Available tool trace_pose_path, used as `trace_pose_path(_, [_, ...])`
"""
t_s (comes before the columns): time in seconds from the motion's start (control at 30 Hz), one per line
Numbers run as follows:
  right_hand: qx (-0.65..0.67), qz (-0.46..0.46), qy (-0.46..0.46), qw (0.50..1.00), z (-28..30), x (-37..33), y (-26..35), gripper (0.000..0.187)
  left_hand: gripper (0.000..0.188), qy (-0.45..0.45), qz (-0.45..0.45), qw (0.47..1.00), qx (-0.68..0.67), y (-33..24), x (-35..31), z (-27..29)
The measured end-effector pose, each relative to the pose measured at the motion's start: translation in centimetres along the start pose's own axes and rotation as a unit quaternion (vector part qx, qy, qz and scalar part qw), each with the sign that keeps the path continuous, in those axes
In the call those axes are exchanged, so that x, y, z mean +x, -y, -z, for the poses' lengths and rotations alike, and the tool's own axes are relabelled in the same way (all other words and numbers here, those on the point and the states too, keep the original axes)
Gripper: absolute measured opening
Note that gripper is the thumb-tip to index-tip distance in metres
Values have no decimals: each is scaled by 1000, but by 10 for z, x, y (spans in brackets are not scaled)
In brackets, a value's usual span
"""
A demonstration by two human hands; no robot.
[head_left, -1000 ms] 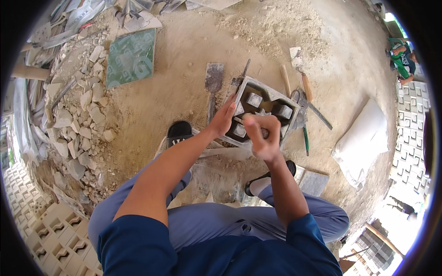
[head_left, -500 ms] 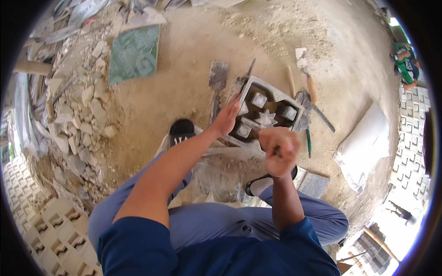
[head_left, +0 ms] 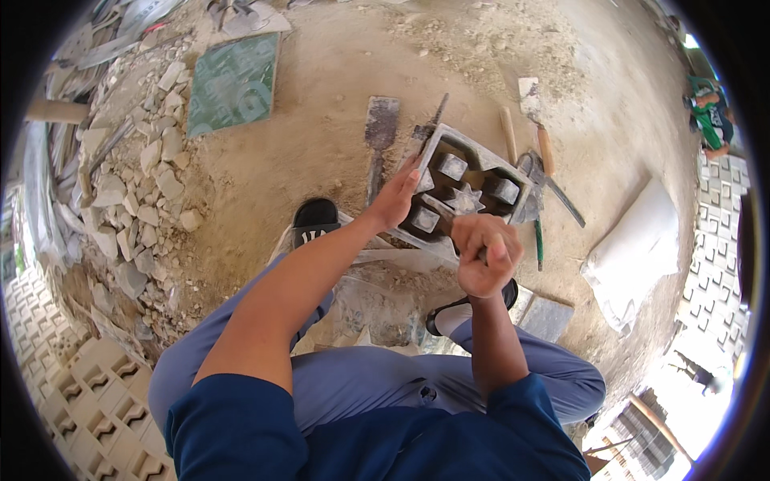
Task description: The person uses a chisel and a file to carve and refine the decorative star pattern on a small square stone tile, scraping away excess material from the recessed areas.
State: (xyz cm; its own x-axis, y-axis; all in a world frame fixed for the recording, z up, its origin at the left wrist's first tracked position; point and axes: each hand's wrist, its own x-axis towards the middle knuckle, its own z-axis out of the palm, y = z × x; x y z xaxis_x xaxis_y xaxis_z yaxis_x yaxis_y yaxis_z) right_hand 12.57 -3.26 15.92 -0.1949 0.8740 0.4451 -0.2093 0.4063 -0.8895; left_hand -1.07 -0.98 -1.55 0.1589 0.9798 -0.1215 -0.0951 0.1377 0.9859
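The left hand (head_left: pixel 395 200) stretches forward on a nearly straight arm, its flat, unclenched palm pressed against the near-left edge of the grey block mould (head_left: pixel 469 188), which sits tilted on the sandy floor (head_left: pixel 305 152) ahead of the knees. The right hand (head_left: pixel 484 255), elbow bent, is clenched in a fist around a thin tool at the mould's near rim.
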Motion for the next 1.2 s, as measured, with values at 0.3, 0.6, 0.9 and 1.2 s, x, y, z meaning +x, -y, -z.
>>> trace_pose_path(0.3, [-44,-89,-32,995,7,8,-7,54,61,15,-10,1000,25,3,4,1])
trace_pose_path(0.6, [-4,-115,13,993,4,33,-21,55,63,3,8,1000,-10,8,1,6])
trace_pose_path(0.9, [-11,-102,30,994,-3,27,-11,51,61,-1,6,1000,4,10,-1,6])
trace_pose_path(1.2, [36,-105,-13,994,8,17,-3,48,63,21,-29,999,27,-1,4,-2])
